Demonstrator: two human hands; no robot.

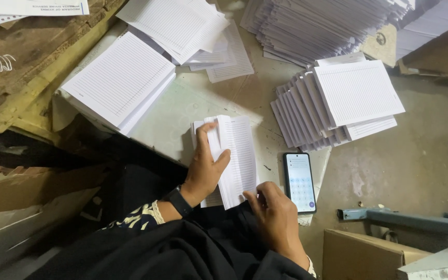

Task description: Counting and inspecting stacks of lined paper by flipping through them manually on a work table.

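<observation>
Gripping a bundle of ruled sheets, the left hand had its fingers curled over the bundle's upper left edge, thumb lying across the top page, so the hand was closed on the paper. Some leaves stood fanned up between the fingers. The right hand pinched the bundle's lower right corner, fingertips bent onto the page edges; also closed on the paper, though how many leaves it held could not be told.

The bundle lay on a pale work surface, just in front of the person's dark-clothed lap. A black wristband sat on the left wrist, above a patterned cuff.

Just beside the bundle, to its right, lay a smartphone, screen lit and facing up, apart from the right hand's knuckles.

Further out:
- a thick stack of ruled pages, upper left of the bundle, at the surface's edge;
- loose ruled sheets overlapping, beyond that stack;
- a staggered pile of ruled sets, upper right, stepped like a fan;
- a long slanted row of paper stacks along the top;
- a cardboard box, lower right, on the concrete floor;
- a blue metal bar, near the box.
</observation>
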